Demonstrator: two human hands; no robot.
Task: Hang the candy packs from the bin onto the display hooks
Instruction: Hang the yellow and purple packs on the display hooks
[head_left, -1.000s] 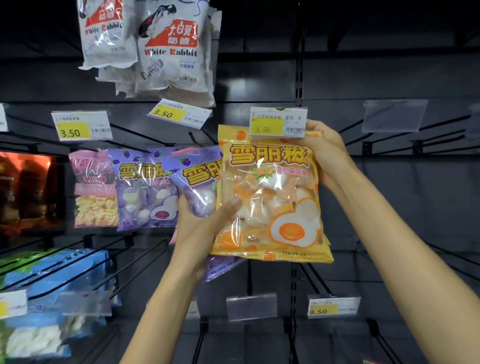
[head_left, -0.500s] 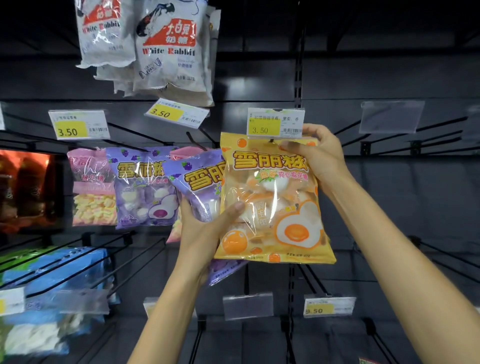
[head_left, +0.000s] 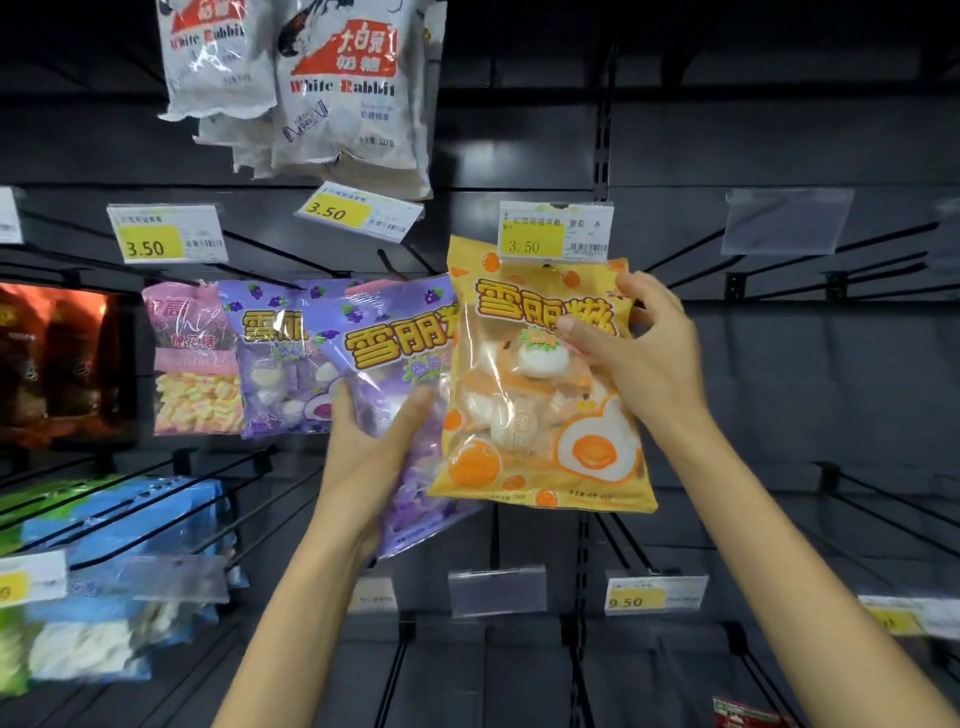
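Left of the orange pack (head_left: 540, 384), your left hand (head_left: 374, 457) clamps the purple pack (head_left: 400, 374), whose right edge tucks behind the orange one. The orange pack hangs under the price tag (head_left: 556, 231), your right hand (head_left: 639, 353) pinching its upper right edge. Right of it, bare hooks (head_left: 810, 270) leave open room. Since earlier, your left hand has left the orange pack.
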